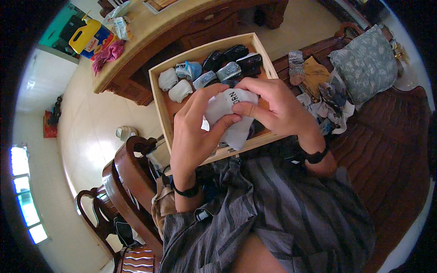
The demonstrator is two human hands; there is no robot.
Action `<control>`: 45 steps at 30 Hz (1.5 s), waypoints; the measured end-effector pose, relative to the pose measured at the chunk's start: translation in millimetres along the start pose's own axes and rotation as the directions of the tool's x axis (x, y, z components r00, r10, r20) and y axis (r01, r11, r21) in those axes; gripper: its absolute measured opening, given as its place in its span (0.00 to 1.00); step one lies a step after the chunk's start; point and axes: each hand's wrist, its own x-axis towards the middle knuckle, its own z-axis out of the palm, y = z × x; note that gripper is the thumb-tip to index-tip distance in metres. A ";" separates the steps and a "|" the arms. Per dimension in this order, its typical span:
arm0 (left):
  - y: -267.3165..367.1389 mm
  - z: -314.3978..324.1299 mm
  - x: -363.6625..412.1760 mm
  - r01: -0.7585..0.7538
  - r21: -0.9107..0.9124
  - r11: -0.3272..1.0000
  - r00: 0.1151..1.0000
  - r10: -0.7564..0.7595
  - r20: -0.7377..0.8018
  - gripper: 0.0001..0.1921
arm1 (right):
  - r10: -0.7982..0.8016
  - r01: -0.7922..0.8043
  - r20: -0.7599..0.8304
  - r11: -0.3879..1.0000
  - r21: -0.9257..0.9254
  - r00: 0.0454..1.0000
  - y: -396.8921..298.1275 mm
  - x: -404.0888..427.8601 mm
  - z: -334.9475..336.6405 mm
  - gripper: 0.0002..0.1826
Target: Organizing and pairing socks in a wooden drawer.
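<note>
Between both hands I hold a white sock (220, 105) that bears dark writing, partly folded, with one end hanging down. My left hand (196, 123) grips its left side, thumb in front and fingers behind. On the other side, my right hand (273, 105) pinches the fabric with the thumb near the writing. Beneath them is a shallow wooden drawer box (158, 109). Inside it lie rolled white socks (180, 91), a blue-and-white rolled sock (188, 70), grey-banded rolled socks (228, 71) and black rolled socks (235, 53). My hands hide part of the box's near side.
To the right, loose socks (329, 105) lie on a carved wooden bench (379, 143) beside a patterned cushion (365, 65). A stone-topped table (153, 30) stands beyond, holding a yellow jug (89, 37) and a pink cloth (108, 56). A wooden chair (133, 181) is at left.
</note>
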 end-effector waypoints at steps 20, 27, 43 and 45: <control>-14.6 -1.6 -11.2 0.423 -0.426 0.800 0.898 -0.306 0.317 0.20 | -0.141 0.141 -0.019 0.989 0.044 0.990 -0.7 2.0 -6.4 0.25; -17.2 5.7 -3.3 0.127 -0.032 0.991 0.986 -0.122 0.117 0.26 | -0.154 0.171 -0.149 0.979 0.111 0.977 7.5 4.4 3.2 0.15; -19.5 16.1 -3.6 0.087 -0.196 0.977 0.939 -0.146 -0.311 0.21 | 0.041 0.028 -0.254 0.965 0.262 0.966 7.0 -2.8 32.8 0.23; -12.8 8.9 -3.1 0.176 -0.300 0.938 0.944 -0.247 -0.219 0.21 | 0.089 -0.050 -0.196 0.979 0.199 0.976 -2.4 -3.5 21.9 0.20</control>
